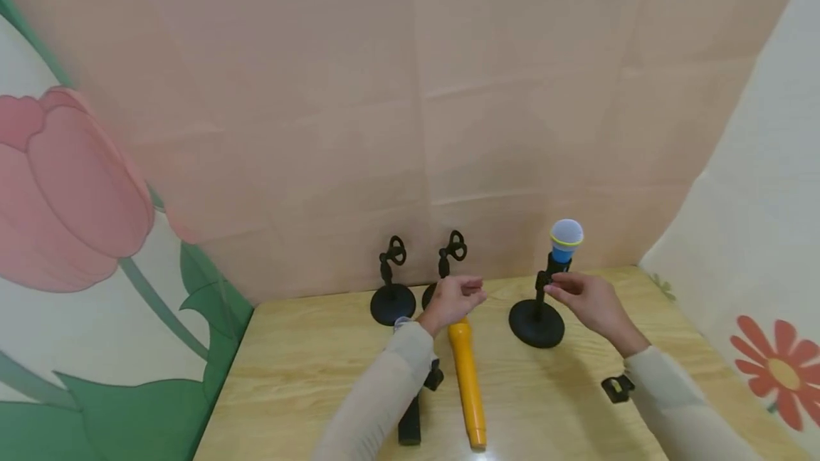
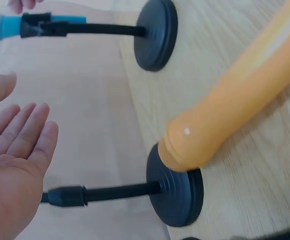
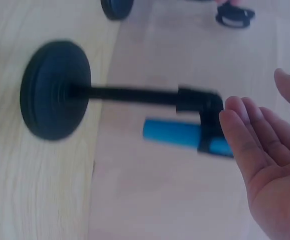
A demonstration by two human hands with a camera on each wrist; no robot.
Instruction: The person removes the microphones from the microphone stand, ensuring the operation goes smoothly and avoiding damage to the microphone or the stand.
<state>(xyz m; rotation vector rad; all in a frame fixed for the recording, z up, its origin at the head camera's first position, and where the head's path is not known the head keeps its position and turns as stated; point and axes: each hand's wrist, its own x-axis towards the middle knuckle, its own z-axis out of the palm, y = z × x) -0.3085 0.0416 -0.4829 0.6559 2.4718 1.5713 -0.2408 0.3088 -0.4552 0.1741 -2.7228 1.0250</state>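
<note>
**Two hands by the microphone stands**

A person sits at a wooden table (image 1: 307, 375) with a pink cloth hanging behind it.

The right hand (image 1: 586, 301) is just beside the stand with the blue microphone (image 1: 564, 247). The fingers are straight and loose. The fingertips (image 3: 235, 125) are at the black clip that holds the microphone, but they do not close round it. The hand holds nothing. The blue microphone stands upright in the right stand (image 1: 537, 322), on the right part of the table. It has a grey, round top.

The left hand (image 1: 455, 299) is open too, with the palm bare and the fingers (image 2: 27, 132) spread a little. It holds nothing. It floats above the top end of the orange microphone (image 1: 466, 375), which lies flat on the table and points away from the person. Its top end is just beside the round foot of the middle stand (image 2: 177, 192).

The middle stand and the left stand (image 1: 392, 290) are near the back of the table, close together. Both have an empty clip on top.

A black thing (image 1: 410, 418) lies beside the left sleeve. I cannot tell what it is.
</note>
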